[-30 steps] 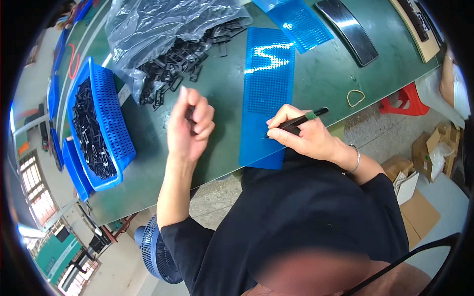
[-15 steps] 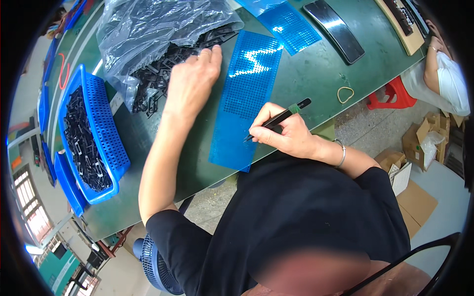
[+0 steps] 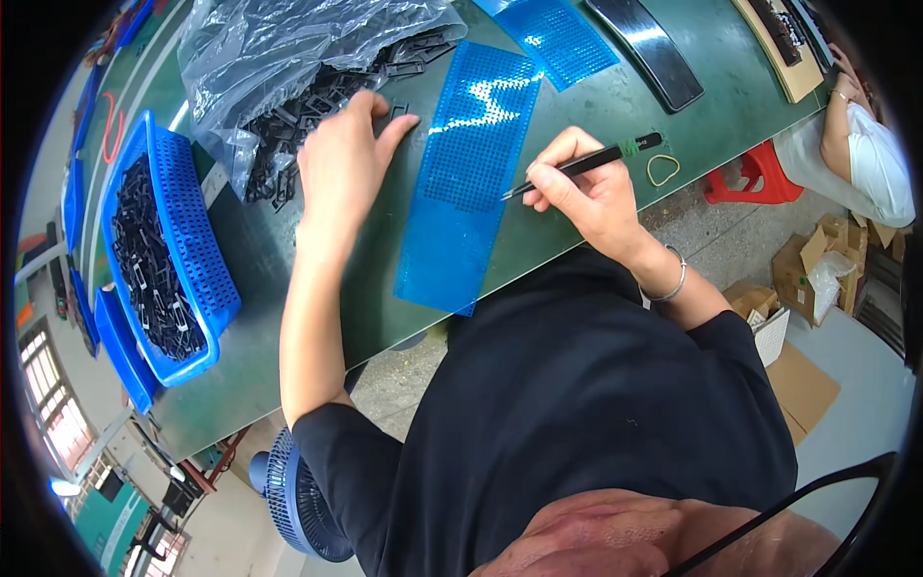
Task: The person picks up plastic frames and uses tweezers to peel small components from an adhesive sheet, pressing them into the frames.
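My left hand (image 3: pixel 336 168) is at the edge of a heap of small black plastic parts (image 3: pixel 312 101), its thumb and fingers apart. One black frame-like part lies in the gap beside its fingertips. The heap spills out of a clear plastic bag (image 3: pixel 288 43). My right hand (image 3: pixel 591 192) is closed around black tweezers (image 3: pixel 586 162) with a green band. Their tips point left over the edge of a blue film sheet (image 3: pixel 442 252). Rows of small marks or holes cover the sheet's far part, while its near part is plain.
A blue basket (image 3: pixel 197 231) full of black parts stands at left. Farther back lie a second blue sheet (image 3: pixel 567 48) and a glossy black curved panel (image 3: pixel 649 53). A rubber band (image 3: pixel 663 171) rests near the table edge. Another person's arm (image 3: pixel 841 120) and a red stool (image 3: pixel 755 173) are at right.
My left hand has drawn back from the heap's right end, and its thumb has spread. My right hand has moved away from me and rightward, with the tweezers lying flatter.
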`<state>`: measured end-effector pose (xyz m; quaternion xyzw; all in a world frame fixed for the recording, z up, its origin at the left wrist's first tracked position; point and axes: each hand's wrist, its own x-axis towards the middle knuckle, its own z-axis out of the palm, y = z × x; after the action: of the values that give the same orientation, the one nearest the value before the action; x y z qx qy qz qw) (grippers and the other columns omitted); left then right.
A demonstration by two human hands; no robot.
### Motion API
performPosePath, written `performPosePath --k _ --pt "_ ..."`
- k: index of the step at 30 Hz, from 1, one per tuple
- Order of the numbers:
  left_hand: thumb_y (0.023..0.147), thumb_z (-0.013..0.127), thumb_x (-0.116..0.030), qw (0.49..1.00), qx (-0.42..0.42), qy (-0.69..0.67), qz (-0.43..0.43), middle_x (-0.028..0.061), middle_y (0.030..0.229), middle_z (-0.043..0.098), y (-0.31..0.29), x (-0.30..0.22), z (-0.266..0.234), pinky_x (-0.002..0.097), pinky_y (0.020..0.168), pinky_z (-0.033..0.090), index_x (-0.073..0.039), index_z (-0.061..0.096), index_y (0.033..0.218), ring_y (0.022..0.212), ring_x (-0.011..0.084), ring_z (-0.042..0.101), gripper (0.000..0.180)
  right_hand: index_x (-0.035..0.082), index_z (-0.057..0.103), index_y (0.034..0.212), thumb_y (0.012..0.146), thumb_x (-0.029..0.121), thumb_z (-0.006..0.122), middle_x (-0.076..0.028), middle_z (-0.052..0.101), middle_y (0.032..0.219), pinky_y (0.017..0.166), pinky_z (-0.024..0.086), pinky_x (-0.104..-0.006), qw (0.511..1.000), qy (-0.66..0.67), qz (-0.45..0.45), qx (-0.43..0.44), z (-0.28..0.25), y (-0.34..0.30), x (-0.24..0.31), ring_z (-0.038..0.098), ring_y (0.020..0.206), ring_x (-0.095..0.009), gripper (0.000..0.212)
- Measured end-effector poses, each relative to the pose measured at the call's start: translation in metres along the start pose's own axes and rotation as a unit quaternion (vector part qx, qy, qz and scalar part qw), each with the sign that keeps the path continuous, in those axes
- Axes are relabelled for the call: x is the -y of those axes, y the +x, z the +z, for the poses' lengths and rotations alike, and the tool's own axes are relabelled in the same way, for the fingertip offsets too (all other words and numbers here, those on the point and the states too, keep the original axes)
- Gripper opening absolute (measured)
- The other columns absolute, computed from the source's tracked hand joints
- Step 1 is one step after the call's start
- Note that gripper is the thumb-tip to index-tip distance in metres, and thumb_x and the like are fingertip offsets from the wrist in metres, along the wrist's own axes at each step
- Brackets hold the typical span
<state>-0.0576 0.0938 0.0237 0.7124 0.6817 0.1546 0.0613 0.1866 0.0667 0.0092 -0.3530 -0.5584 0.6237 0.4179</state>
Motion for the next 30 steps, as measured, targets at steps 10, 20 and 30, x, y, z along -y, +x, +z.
performPosePath --k 10,20,30 --pt "0.080 0.067 -0.016 0.995 0.033 -0.073 0.061 0.0127 0.083 0.063 0.012 0.003 0.000 0.0339 0.070 0.047 -0.001 0.063 0.090 0.076 0.0265 0.062 0.018 0.003 0.057 0.085 0.088 0.016 0.063 -0.003 0.062 0.070 0.059 0.046 -0.0211 0.999 -0.039 -0.003 0.008 0.002 0.010 -0.003 0.058 0.064 -0.007 0.015" --pt "0.078 0.069 -0.010 0.965 -0.068 -0.225 0.118 0.0072 0.088 0.066 -0.035 -0.015 -0.006 0.0300 0.068 0.052 -0.010 0.069 0.093 0.078 0.0232 0.065 0.015 0.007 0.059 0.089 0.084 0.018 0.067 -0.004 0.063 0.069 0.056 0.047 -0.0243 0.975 -0.198 -0.094 0.027 0.014 0.018 0.000 0.060 0.060 -0.012 0.015" --pt "0.082 0.063 -0.005 0.971 -0.024 -0.196 0.137 0.0095 0.087 0.066 -0.050 -0.041 -0.019 0.0344 0.064 0.052 -0.011 0.057 0.112 0.074 0.0263 0.065 0.031 0.008 0.065 0.093 0.087 0.024 0.062 -0.009 0.063 0.068 0.054 0.047 -0.0305 0.936 -0.320 -0.123 0.086 0.015 0.035 0.014 0.061 0.058 -0.024 0.017"
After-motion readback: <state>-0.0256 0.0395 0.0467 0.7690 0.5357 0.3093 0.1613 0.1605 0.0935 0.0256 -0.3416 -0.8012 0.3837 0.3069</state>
